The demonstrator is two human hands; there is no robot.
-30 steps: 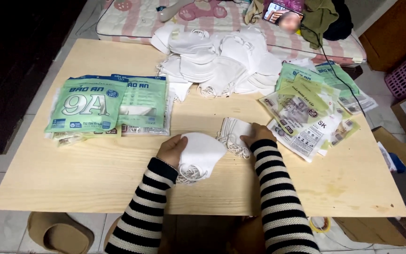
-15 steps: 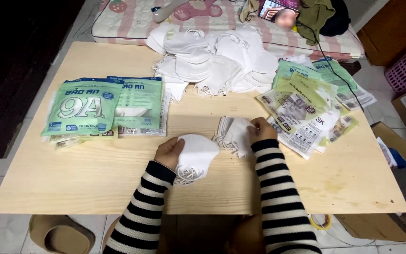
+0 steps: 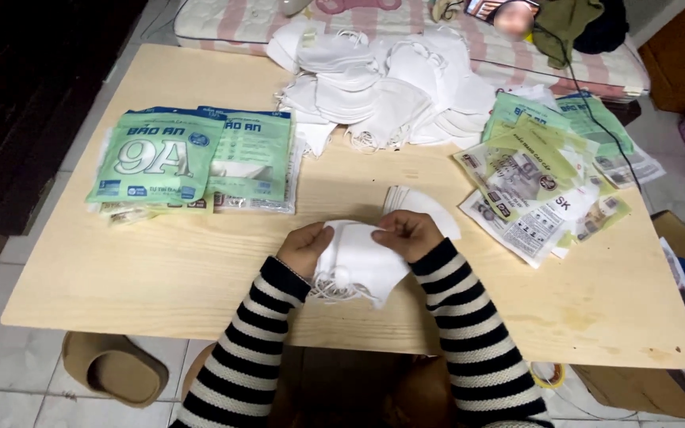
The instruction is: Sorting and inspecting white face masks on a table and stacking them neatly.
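Pale wood covers the bench, which stands on a light tiled floor, with a striped mattress past its far edge. On the floor at the lower left lies a tan slipper. On the bench's left part sits a stack of green printed packets, the top ones overlapping. Toward the far middle, a loose heap of white masks spreads along the back edge, ear loops trailing.

Near the front centre, both hands meet on a folded white mask. The left hand grips its left side, fingers curled over the fabric. The right hand pinches its upper right edge between thumb and fingers. The mask is held just above the bench, its elastic loops hanging down at the lower left. Both sleeves are striped black and white. Just behind the right hand rests a small stack of flat white masks.

On the right lies a fan of clear and green empty wrappers, overlapping each other.
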